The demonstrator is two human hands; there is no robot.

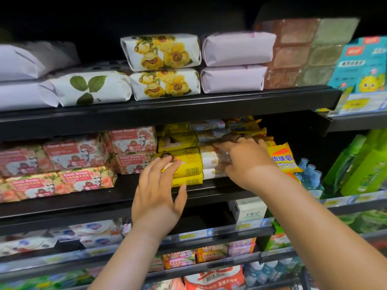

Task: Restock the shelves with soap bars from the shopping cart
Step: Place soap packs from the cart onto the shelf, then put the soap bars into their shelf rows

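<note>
Soap in yellow boxes point(180, 143) is stacked at the middle of the black shelf point(117, 192). Goat Soap boxes point(77, 152) sit just to its left, and a stack of white bars point(209, 159) touches it on the right. From my end I see the left hand point(158, 193) relaxed and spread, holding nothing. Its fingertips point(167, 162) rest against the front of the yellow boxes, and the thumb hangs in front of the shelf edge.

The right hand point(247, 162) reaches in over the white bars. Its fingers point(224, 144) are stretched out flat on a clear-wrapped bar point(207, 137) at the top of that stack (a dark ring point(240, 138) shows on one finger). The thumb lies lower, against the stack's side. Through the blur I cannot tell whether this hand actually grips a bar or only presses on it.

Just right of that hand lean orange-yellow sulfur packets point(281, 158), and blue-capped bottles point(310, 174) stand beyond them. On the upper shelf point(188, 103), paper-wrapped bars point(163, 52) lie in twos.
</note>
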